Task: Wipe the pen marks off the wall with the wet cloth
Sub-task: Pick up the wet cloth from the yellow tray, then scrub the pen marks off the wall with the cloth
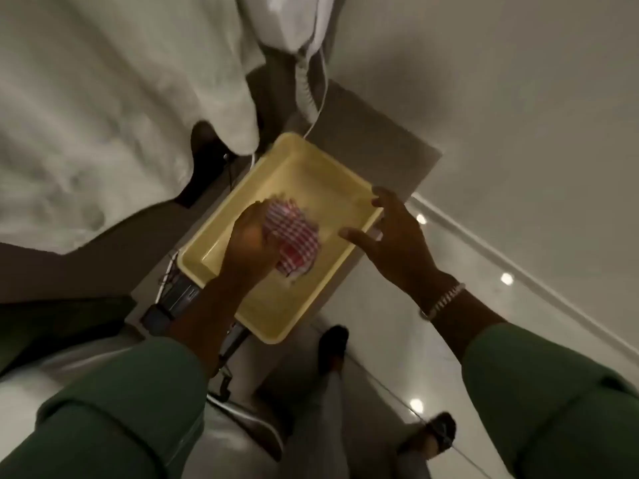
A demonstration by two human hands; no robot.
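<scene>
A red-and-white checked cloth (294, 240) is bunched up over a shallow yellow tray (307, 167). My left hand (249, 243) is closed around the cloth's left side, inside the tray. My right hand (390, 236) hovers at the tray's right rim with its fingers spread and nothing in it. The pale wall (518, 115) rises on the right. No pen marks show on the part of it in view.
The tray rests on a small grey stand (397, 146) beside a bed with white bedding (103, 115). A white wall phone with a coiled cord (304, 74) hangs above. Glossy floor tiles (432, 271) and my feet (333, 344) lie below. Cables dangle left of the tray.
</scene>
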